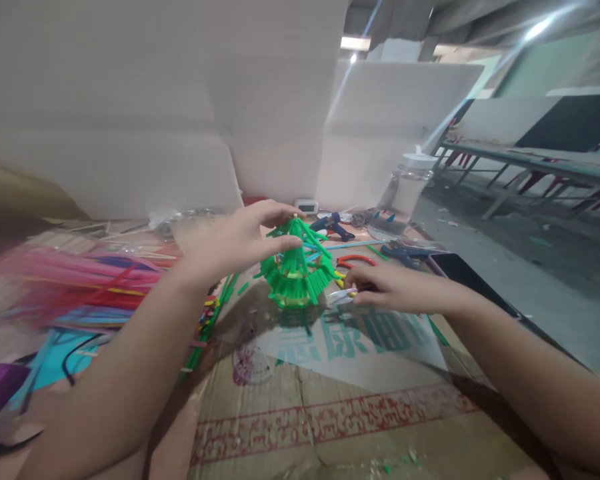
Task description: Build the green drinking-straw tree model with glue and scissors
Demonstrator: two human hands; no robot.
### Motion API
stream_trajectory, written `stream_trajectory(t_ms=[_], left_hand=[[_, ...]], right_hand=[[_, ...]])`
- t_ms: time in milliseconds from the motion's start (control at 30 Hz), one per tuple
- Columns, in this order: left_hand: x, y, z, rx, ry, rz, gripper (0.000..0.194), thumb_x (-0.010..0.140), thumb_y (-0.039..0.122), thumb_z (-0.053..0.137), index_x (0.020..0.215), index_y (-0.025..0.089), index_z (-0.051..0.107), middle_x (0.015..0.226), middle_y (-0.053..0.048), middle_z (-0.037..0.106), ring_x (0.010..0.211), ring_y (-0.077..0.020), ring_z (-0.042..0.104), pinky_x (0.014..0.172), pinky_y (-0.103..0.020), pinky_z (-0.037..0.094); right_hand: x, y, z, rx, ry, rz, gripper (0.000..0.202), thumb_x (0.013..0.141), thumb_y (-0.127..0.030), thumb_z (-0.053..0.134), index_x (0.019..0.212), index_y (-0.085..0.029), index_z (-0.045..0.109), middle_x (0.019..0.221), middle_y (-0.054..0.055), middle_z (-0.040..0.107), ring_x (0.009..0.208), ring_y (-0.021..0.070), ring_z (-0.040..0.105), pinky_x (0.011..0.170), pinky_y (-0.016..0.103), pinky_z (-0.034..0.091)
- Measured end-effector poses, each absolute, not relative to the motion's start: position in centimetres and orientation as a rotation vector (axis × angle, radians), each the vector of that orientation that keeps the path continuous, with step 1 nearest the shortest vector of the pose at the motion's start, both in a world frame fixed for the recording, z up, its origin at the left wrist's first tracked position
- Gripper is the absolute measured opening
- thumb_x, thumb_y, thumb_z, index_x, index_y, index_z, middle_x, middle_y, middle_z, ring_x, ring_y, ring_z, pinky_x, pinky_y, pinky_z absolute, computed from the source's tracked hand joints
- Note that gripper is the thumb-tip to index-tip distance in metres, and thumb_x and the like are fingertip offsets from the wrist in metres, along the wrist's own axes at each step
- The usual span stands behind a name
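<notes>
A bright green, fuzzy, cone-shaped model [294, 287], layered like a small tower, stands upright on a brown printed cardboard sheet [260, 403]. Sloping green ribs meet at its pale tip; below them, closely packed green strips flare outward like a pleated skirt, with a yellowish band showing between, and a narrower green ring forms the base. Small orange-red bits show among the ribs. The left hand [243, 237] reaches to the model's upper part, thumb in front and other fingers at the peak, pinching it. Just right of the model, the right hand [395, 288] has its fingers closed on a small pale silvery tool [341, 296], its tip pointing toward the green skirt; blur hides what kind it is. Behind the model and to its right lie curved orange-red handles [356, 259] and a dark blue glue gun [334, 227]; farther right stands a clear plastic bottle [400, 200] with a white lid. A loose heap of pink and red strips [93, 273] lies well to the model's left, and a black flat phone [473, 283] lies well to its right.
</notes>
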State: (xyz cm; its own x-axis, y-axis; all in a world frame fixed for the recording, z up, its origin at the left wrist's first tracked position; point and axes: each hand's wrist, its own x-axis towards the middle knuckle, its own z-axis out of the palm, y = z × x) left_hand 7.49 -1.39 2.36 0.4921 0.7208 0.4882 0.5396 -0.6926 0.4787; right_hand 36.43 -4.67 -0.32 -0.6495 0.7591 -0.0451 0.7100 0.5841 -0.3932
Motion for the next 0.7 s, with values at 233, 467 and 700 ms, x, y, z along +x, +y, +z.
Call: stream_trajectory(t_ms=[233,467,700], left_hand=[[8.0,-1.1,2.0,2.434,1.095,1.028,0.037,0.082,0.039,0.067,0.113,0.019,0.064,0.11,-0.006,0.067,0.099,-0.0204,0.062,0.091,-0.035,0.049],[7.8,-1.0,2.1,2.455,1.078,1.023,0.035,0.083,0.037,0.066,0.113,0.018,0.062,0.11,-0.006,0.067,0.101,-0.021,0.062,0.091,-0.035,0.048],[7.9,-1.0,2.2,2.456,1.08,1.029,0.034,0.082,0.034,0.066,0.111,0.017,0.063,0.109,-0.006,0.067,0.098,-0.0204,0.062,0.089,-0.035,0.048]], right_hand=[[32.1,-6.2,-1.0,-0.999,-2.323,-0.152,0.024,0.095,-0.037,0.056,0.082,-0.017,0.062,0.078,0.005,0.065,0.074,0.0177,0.057,0.067,0.03,0.042],[28.6,-5.4,-1.6,-0.732,-2.301,-0.581,0.021,0.097,-0.03,0.051,0.086,-0.016,0.063,0.081,0.007,0.065,0.078,0.0209,0.055,0.07,0.034,0.042],[27.8,-5.0,-2.6,-0.718,-2.206,-0.565,0.016,0.095,-0.027,0.055,0.09,-0.015,0.065,0.083,0.008,0.067,0.08,0.0207,0.055,0.073,0.034,0.043]])
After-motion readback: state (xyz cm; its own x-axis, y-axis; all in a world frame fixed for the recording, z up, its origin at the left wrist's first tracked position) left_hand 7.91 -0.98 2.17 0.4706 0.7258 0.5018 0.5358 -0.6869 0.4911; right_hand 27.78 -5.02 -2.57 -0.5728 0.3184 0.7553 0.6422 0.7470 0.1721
